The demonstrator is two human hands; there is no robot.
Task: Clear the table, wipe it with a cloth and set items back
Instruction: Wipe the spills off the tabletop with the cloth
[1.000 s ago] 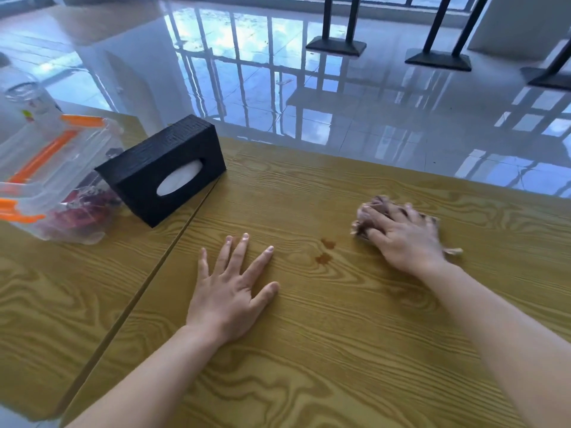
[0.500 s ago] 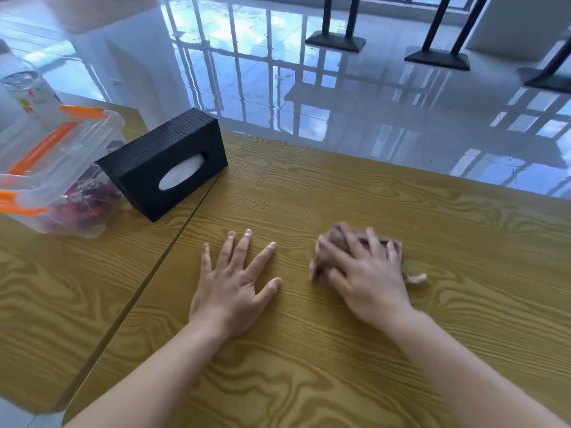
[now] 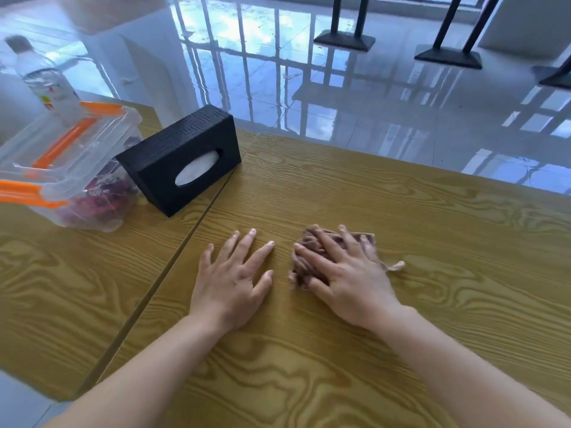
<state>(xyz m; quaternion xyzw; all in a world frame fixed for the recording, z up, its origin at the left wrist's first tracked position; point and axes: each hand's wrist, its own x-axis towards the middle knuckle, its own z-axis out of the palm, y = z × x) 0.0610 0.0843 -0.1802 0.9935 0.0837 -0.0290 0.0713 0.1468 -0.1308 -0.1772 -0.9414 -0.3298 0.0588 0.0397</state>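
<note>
Half done, it seems: right hand [image 3: 349,282] presses cloth [image 3: 310,240] to cleared counter [image 3: 401,211], left hand [image 3: 231,273] spread flat, box [image 3: 173,159] awaiting return.

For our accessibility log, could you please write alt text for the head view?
A person's right hand presses a brown cloth onto a wooden table, the left hand flat beside it. A black tissue box, a clear container and a bottle sit further left.

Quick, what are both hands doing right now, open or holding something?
Left hand: open, flat on the table, holding nothing.
Right hand: open, fingers spread, pressing the brown cloth onto the table.
</note>
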